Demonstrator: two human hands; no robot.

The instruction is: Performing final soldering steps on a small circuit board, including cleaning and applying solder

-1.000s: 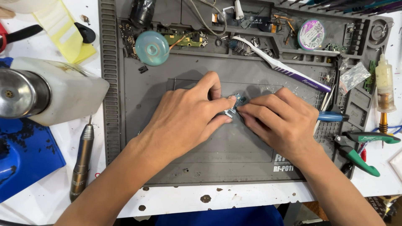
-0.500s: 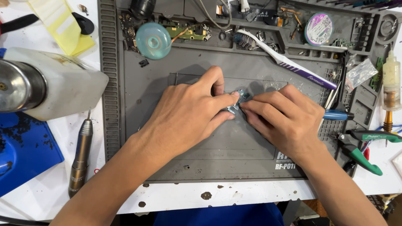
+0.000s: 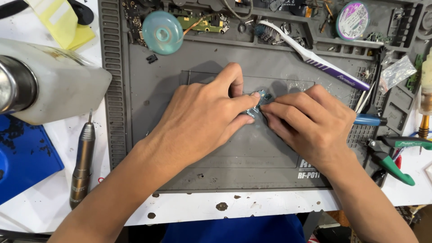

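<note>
With both our left hand point(image 3: 202, 119) and right hand point(image 3: 312, 126) fingers pinched on the small board point(image 3: 257, 104), too much squeeze could crack it or flick it off the mat point(image 3: 180, 72).

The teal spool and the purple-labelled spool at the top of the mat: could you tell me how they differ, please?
The teal spool is plain teal, while the purple-labelled spool has a white and purple face. The teal spool lies toward the left of the grey mat; the purple-labelled one lies at the right, partly cut off by the frame edge. Both are round and lie flat.
</note>
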